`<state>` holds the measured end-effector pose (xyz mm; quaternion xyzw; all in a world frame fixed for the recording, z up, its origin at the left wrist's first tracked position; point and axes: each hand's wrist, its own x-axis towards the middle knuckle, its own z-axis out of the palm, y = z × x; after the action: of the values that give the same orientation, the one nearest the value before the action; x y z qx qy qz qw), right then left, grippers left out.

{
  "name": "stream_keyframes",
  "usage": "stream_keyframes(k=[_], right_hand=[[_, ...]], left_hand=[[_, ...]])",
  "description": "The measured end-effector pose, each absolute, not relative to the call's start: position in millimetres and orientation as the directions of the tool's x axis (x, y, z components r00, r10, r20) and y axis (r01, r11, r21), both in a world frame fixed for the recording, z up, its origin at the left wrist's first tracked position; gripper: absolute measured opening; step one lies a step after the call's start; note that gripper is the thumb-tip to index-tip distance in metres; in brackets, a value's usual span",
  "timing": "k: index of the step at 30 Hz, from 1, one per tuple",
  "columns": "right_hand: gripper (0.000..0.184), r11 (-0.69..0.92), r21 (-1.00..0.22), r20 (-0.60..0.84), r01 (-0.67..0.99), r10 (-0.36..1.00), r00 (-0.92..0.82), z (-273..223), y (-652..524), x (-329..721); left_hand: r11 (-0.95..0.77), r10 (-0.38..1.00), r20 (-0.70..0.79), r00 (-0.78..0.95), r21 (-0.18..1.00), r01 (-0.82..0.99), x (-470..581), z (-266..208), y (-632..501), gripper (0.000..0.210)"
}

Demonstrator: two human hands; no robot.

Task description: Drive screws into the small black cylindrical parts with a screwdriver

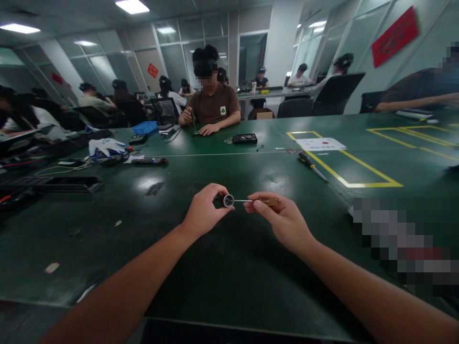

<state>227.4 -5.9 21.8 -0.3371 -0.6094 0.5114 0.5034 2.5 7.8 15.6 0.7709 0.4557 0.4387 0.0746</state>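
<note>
My left hand (206, 210) is closed around a small dark cylinder (228, 200) with a pale round rim, its open end facing me. Small detail inside the rim is too fine to make out. In my right hand (281, 215) is a screwdriver (269, 201) with a yellowish see-through handle, pinched between thumb and fingers. Its thin metal shaft points left and meets the cylinder's rim; whether the tip goes inside, I cannot tell. Both hands are held above the green table (201, 282).
A black-and-yellow screwdriver (311, 165) lies beyond my right hand, beside yellow tape (373, 185) and a paper sheet (321, 144). White gloves (107, 146), a blue tray (145, 127) and a black device (245, 138) sit farther off. Across the table a person (214, 102) works.
</note>
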Motion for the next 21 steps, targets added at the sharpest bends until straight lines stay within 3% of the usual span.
stream_keyframes(k=[3,5,8,18,21], right_hand=[[0.021,0.405,-0.904,0.358,0.134,0.891,-0.278,25,-12,228],[0.019,0.515,-0.795,0.444,0.321,0.854,-0.270,29,-15,229],[0.017,0.583,-0.682,0.522,0.441,0.811,-0.266,33,-18,228],[0.029,0.387,-0.827,0.271,0.407,0.910,-0.313,29,-13,227],[0.026,0.312,-0.892,0.207,0.326,0.925,-0.318,29,-12,226]], left_hand=[[-0.576,0.764,0.615,0.196,0.513,0.637,3,17,7,0.033],[-0.579,0.760,0.619,0.198,0.505,0.640,3,17,6,0.033],[-0.584,0.751,0.625,0.213,0.480,0.654,3,17,6,0.031],[-0.545,0.760,0.631,0.157,0.486,0.683,1,16,8,0.031],[-0.538,0.761,0.635,0.133,0.504,0.675,2,17,8,0.032]])
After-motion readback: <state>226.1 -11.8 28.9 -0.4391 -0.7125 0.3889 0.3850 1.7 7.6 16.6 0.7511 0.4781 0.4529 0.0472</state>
